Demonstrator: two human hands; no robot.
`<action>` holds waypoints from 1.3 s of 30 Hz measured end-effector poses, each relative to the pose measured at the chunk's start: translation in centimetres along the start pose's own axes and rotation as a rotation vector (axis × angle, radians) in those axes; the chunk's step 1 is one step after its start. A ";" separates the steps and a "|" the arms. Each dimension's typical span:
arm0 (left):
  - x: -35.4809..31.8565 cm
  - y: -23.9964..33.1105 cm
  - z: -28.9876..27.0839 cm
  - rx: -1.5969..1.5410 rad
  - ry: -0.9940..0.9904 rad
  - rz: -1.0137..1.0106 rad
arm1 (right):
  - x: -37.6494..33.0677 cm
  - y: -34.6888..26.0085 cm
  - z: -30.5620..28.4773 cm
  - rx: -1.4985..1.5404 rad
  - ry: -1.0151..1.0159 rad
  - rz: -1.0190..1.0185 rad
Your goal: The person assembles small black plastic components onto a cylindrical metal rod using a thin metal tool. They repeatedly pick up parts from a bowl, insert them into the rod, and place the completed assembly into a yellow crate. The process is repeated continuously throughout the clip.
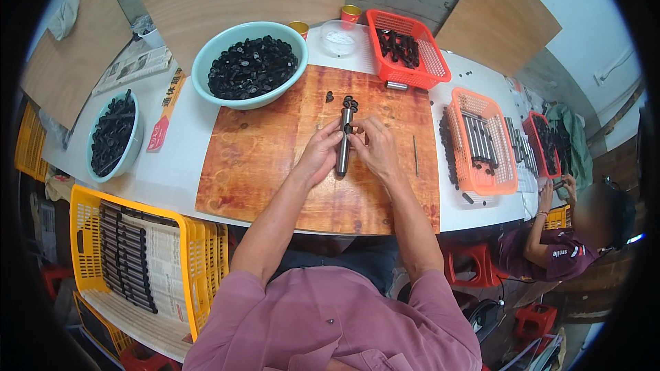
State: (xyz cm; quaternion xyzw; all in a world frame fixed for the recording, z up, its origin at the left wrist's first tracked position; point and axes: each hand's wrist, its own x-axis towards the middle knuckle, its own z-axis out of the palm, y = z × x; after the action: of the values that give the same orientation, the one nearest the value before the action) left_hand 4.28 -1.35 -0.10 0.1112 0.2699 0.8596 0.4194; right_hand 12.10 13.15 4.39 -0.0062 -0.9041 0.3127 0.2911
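A shiny metal tube (342, 163) with a dark lower end lies lengthwise on the stained wooden board (275, 178). My left hand (320, 155) is closed on it from the left, thumb and fingertips at its middle. From the right, my right hand (377, 150) has its thumb and curled fingers pinched against the tube, by a dark spot on its side; whether a small part is between them is hidden. Several small black rounded pieces (350, 103) cluster at the tube's far end, and a loose black piece (329, 97) lies just left of them.
A thin rod (416, 156) lies on the board. Around it stand a basin of black pieces (203, 86), a red basket (440, 65), an orange basket of tubes (509, 172) and a smaller basin (137, 141). A yellow crate (130, 209) is at left; a co-worker (550, 251) sits at right.
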 end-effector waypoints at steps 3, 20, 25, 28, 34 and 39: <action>0.1 -0.2 -0.2 0.000 -0.003 0.007 | -0.1 -0.7 -0.3 -0.030 0.015 -0.021; -0.4 0.1 0.1 0.032 0.028 -0.009 | -0.3 -1.1 -0.2 -0.193 0.085 -0.180; -0.2 -0.2 -0.3 0.046 0.017 -0.017 | -0.6 -1.0 0.3 -0.207 0.124 -0.160; 0.0 -0.3 -0.3 -0.009 0.071 -0.002 | -1.0 -1.7 0.9 -0.233 0.142 -0.129; -0.2 -0.2 -0.5 -0.011 0.026 0.014 | -1.7 -1.9 2.1 -0.062 0.170 -0.075; -0.6 0.2 -0.3 0.086 0.037 -0.065 | -1.7 -1.0 2.0 0.252 0.251 0.164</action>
State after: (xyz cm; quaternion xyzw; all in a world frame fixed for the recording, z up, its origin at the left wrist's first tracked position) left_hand 4.36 -2.01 -0.22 0.1044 0.3176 0.8352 0.4367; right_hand 12.65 10.84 2.76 -0.0822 -0.8109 0.4428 0.3737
